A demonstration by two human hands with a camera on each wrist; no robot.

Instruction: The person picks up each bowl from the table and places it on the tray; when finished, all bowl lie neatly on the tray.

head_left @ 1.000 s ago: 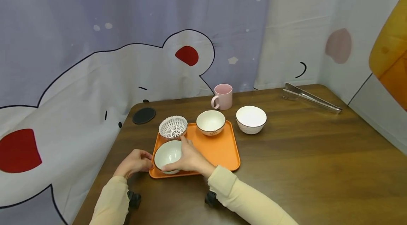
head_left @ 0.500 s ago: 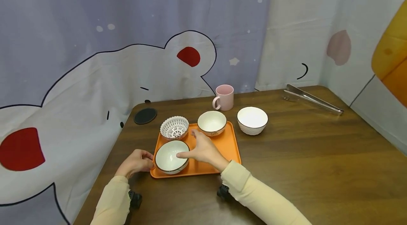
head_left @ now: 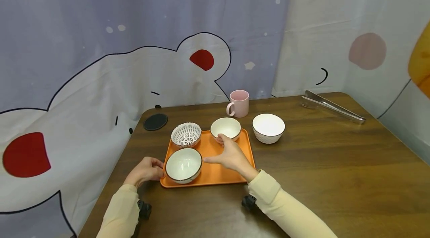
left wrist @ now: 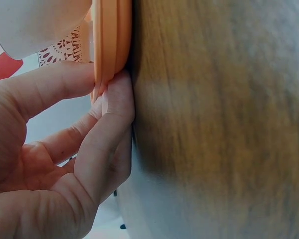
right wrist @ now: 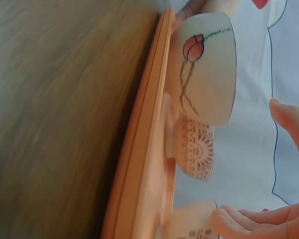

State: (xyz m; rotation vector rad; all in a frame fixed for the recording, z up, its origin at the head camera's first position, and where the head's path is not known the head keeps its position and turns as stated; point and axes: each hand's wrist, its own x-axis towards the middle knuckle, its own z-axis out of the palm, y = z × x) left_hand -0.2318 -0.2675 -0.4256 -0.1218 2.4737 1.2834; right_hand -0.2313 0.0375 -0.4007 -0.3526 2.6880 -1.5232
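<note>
My left hand [head_left: 145, 172] pinches the left rim of an orange tray [head_left: 218, 176]; the left wrist view shows the thumb and fingers on either side of the tray's edge [left wrist: 107, 45]. On the tray's front left stands a white bowl [head_left: 183, 165] with a dark rim and a tulip drawn on its outside [right wrist: 209, 74]. Behind it is a smaller bowl [head_left: 186, 135] with a dark pattern. My right hand [head_left: 233, 157] is spread above the tray, thumb apart from the fingers and holding nothing. Its fingertips overlap the front of a cream bowl [head_left: 226, 126] at the tray's back right.
Right of the tray stands a white textured bowl [head_left: 268, 127]. A pink mug [head_left: 240, 104] is behind the tray, and metal tongs [head_left: 332, 107] lie at the back right. A black round coaster [head_left: 155, 122] lies at the back left. Printed curtains hang behind the table.
My right hand has let go of the tulip bowl and moved right and back toward the cream bowl. The tulip bowl now stands on the tray. My left hand has stayed at the rim.
</note>
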